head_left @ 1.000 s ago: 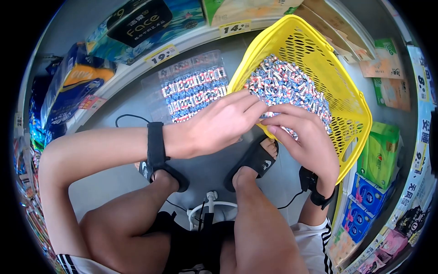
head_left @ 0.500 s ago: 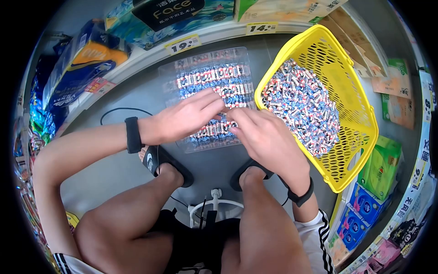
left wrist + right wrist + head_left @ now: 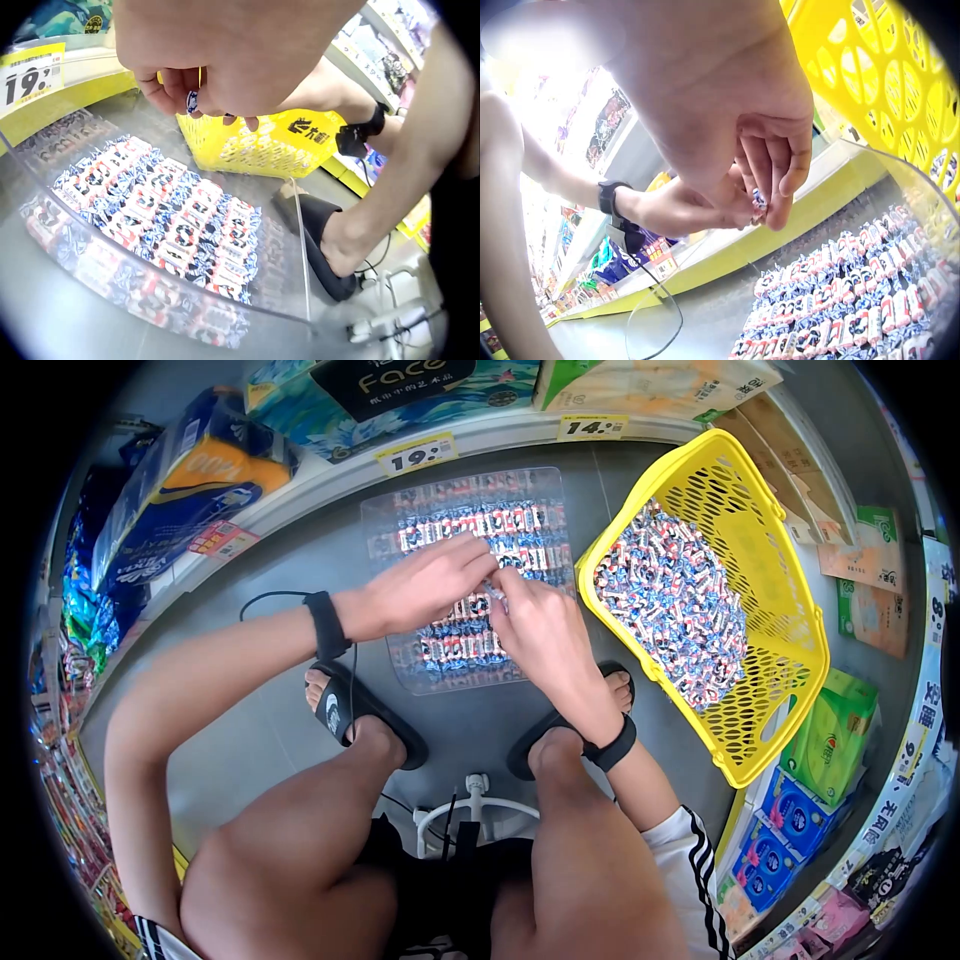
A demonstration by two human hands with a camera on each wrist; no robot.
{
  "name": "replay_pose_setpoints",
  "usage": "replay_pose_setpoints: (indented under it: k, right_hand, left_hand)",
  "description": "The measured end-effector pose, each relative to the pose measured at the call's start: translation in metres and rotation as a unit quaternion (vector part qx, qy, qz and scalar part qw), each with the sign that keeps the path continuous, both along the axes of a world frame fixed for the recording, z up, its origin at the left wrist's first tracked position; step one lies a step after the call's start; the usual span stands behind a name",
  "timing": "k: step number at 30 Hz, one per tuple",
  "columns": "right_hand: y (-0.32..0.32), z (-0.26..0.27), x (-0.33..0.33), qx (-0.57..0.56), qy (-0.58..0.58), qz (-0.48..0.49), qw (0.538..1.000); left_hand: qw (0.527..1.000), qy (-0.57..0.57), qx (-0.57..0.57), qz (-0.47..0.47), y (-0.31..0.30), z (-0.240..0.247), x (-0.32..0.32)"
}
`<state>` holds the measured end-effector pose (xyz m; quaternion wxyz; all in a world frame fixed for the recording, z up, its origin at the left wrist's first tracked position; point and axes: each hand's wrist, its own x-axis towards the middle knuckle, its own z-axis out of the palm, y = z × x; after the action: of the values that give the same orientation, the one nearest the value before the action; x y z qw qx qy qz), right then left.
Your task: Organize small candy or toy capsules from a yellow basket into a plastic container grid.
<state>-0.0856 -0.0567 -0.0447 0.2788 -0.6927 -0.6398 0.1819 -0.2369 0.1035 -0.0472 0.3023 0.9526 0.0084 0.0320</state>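
Rows of wrapped candies lie side by side in a clear plastic box on the floor. Over the box the left hand and right hand meet at the fingertips. A small blue-and-white wrapped candy shows between the right hand's thumb and fingers in the right wrist view. In the left wrist view a bit of blue wrapper sits at the curled fingers of the left hand. The yellow basket on the right holds a heap of loose candies.
Shelves with tissue packs and price tags curve around the front and sides. Sandalled feet stand below the box, near a white stool base. A thin black cable runs across the floor at left.
Both hands have moved left from the basket's near edge to above the clear box. The view has shifted, and the basket now appears farther right.
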Motion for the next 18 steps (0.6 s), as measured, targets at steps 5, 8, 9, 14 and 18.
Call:
replay_pose_setpoints:
  k: [5,8,9,14,18]
  right_hand:
    - [0.004,-0.022,-0.001,-0.014,0.030,-0.077,0.996]
    - [0.009,-0.034,-0.003,0.000,0.051,-0.112,0.992]
    - [0.010,-0.036,-0.004,-0.002,0.044,-0.112,0.993]
    - [0.024,-0.051,-0.015,0.004,0.048,-0.121,0.992]
    - [0.040,-0.069,-0.021,0.008,-0.028,-0.164,0.986]
  left_hand:
    - [0.999,-0.022,0.037,0.014,0.007,-0.024,0.011]
    - [0.999,-0.017,0.046,-0.003,0.016,-0.029,0.012]
    - [0.999,-0.012,0.038,0.000,0.019,-0.031,0.011]
    - [0.999,-0.014,0.041,-0.016,0.039,-0.038,0.010]
    - [0.998,0.023,0.048,0.018,0.048,-0.046,0.014]
